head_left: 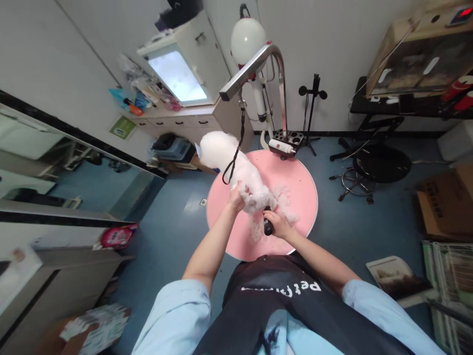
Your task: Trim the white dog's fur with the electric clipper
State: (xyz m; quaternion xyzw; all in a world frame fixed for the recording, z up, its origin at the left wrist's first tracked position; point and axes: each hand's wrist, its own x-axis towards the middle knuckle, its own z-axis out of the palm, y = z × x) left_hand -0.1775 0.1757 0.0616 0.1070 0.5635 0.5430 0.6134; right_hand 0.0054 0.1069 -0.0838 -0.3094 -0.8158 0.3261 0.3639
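A fluffy white dog [244, 170] stands on a round pink grooming table [303, 182], with a black loop leash [236, 153] around it that hangs from a metal arm. My left hand [238, 197] is closed on the dog's fur or a leg near its rear end; exactly which part is hidden. My right hand [278, 223] grips a black hair clipper [268, 226], its head against the dog's near end. Loose tufts of cut white fur [284, 204] lie on the table beside the dog and below it.
The curved metal grooming arm [279, 59] rises behind the table, with a tool tray holding a white bottle [281, 146] at its base. A white dryer [248, 39] stands behind it. To the right are a black stool [382, 162] and cardboard boxes [447, 197]. A mirror [74, 158] lines the left.
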